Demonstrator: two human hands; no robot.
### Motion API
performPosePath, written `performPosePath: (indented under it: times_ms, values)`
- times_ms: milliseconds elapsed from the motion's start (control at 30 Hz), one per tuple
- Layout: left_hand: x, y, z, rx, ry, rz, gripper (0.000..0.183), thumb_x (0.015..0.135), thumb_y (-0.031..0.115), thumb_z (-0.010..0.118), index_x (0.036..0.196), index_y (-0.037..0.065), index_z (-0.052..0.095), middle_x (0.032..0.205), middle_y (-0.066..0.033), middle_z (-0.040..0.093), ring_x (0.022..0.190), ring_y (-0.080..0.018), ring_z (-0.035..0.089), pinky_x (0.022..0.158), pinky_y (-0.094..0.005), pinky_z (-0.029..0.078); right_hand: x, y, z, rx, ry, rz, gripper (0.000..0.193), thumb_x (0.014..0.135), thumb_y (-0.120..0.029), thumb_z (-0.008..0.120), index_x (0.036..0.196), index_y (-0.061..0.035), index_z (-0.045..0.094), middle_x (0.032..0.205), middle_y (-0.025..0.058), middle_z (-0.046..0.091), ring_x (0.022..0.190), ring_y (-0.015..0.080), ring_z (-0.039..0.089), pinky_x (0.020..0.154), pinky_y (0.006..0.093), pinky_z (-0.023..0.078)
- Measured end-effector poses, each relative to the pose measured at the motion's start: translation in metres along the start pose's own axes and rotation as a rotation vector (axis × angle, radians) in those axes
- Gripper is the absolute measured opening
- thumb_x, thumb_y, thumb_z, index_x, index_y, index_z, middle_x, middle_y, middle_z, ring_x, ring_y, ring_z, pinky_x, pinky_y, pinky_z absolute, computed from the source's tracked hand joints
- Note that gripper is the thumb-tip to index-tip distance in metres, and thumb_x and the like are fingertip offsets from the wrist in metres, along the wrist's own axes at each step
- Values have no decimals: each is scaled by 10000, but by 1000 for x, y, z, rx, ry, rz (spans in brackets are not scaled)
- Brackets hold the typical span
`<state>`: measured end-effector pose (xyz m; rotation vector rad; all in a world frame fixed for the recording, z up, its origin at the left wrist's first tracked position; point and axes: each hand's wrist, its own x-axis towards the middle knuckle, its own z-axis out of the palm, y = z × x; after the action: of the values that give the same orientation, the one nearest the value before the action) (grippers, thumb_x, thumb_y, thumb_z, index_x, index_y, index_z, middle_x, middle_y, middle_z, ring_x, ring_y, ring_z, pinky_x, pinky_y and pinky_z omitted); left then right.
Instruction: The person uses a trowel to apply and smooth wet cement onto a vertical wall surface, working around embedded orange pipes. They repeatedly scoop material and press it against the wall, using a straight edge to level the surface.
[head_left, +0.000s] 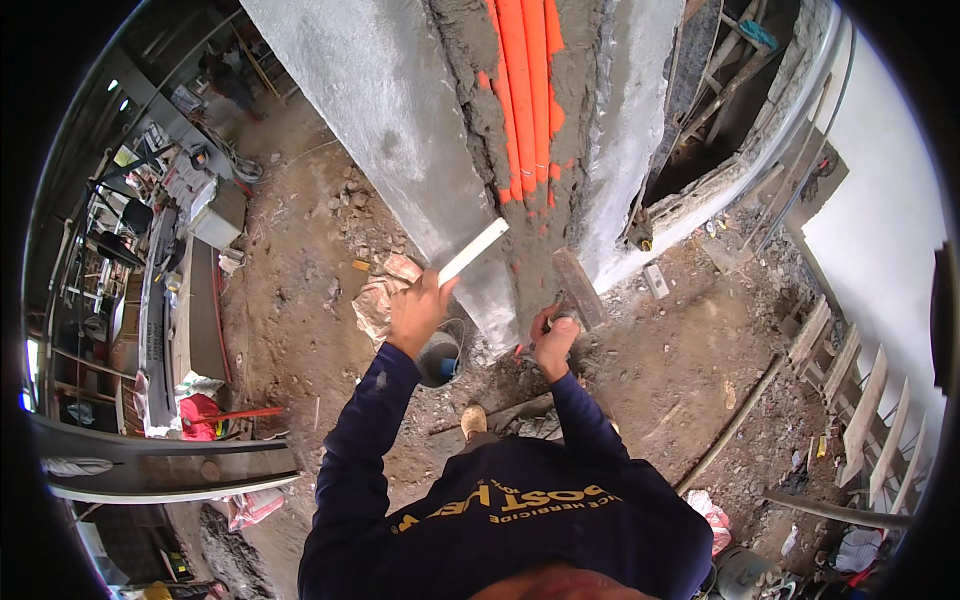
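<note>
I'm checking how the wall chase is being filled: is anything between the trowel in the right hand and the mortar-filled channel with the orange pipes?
Nothing visible is. The right hand holds the trowel with its blade against the grey mortar just below the orange pipes. The left hand holds a pale flat strip beside the channel, not across it.

Bldg site, daylight, dirt floor (pixel 300 260) w/ rubble + stone bits. Grey rendered concrete column (pixel 390 120) centre, far side; vertical chase cut in it, orange conduits (pixel 525 90) running down inside, rough mortar round them. White wall (pixel 880 210) at right. Wooden ladder (pixel 860 400) lying right, near. Dark opening w/ timber pieces (pixel 730 60) far right. Cluttered shelving + white boxes (pixel 190 190) far left. Red item (pixel 200 415) near left. Round hole w/ pipe (pixel 440 358) at column foot. Crumpled paper sack (pixel 385 290) beside it.
</note>
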<state>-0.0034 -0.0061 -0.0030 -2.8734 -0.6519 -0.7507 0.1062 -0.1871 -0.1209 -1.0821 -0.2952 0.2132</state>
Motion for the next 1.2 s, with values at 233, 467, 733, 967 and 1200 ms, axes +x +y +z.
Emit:
performPosePath:
  times_ms: [233,467,733,967,1200]
  values:
    - [-9,-13,7,34,-32,2,348,917,367,592,883,22,552,556,-126,606,472,-305,614,403,-397,461,-2,12,-3,-70,-243,-177,603,882,-640,487,799,-43,498,601,37,449,477,114,430,425,255,321]
    - [-2,-4,9,68,51,46,357,908,394,593,800,64,513,536,-106,596,431,-288,603,373,-384,468,16,50,-7,-629,-244,-400,396,912,-348,487,756,12,539,573,102,535,426,190,519,395,341,400]
    - [-6,-10,5,68,9,39,360,922,396,569,842,48,518,531,-127,589,438,-310,602,381,-402,474,7,45,5,-349,-238,-513,197,789,-32,504,594,-60,506,510,79,473,439,194,479,445,338,357]
    - [-7,-6,-6,27,-58,-11,311,914,317,606,863,13,560,533,-133,586,462,-309,602,410,-398,449,-8,49,14,-571,-141,-273,159,868,-176,591,827,-31,541,611,29,479,554,148,516,485,304,395]
    - [2,-11,7,-20,-47,-4,347,916,359,593,839,26,530,562,-164,603,499,-350,621,417,-427,468,21,38,18,-622,-174,-192,165,822,-90,567,684,-8,530,537,165,500,494,316,561,461,369,396]
